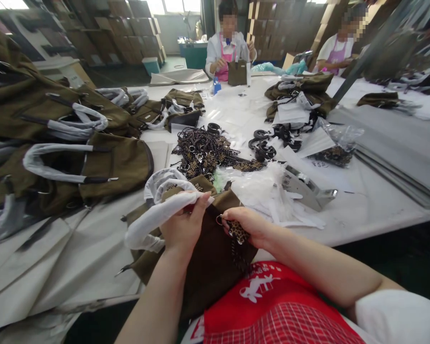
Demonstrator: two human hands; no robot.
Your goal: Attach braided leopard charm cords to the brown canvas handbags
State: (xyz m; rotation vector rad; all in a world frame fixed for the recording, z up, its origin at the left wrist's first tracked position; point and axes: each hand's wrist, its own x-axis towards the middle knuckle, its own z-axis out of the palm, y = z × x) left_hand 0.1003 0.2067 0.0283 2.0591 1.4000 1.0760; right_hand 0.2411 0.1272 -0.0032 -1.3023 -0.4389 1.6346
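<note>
An olive-brown handbag [211, 267] rests at the table's front edge, against the red apron. Its handle [157, 217] is wrapped in white film. My left hand [184, 222] is closed round that wrapped handle, thumb on top. My right hand [249, 224] pinches a leopard-print charm [238, 231] with a metal ring and a dark cord that hangs down over the bag. The ring sits close to the bag's upper side; whether it touches the bag I cannot tell. Beyond the bag lies a pile of similar corded charms [204, 150].
More olive bags [118, 160] with wrapped handles are heaped at the left. Black rings [263, 145], a metal tape dispenser [304, 186] and clear plastic bags [258, 191] lie to the right. A slanted metal pole [370, 50] rises at right. Two people work across the table.
</note>
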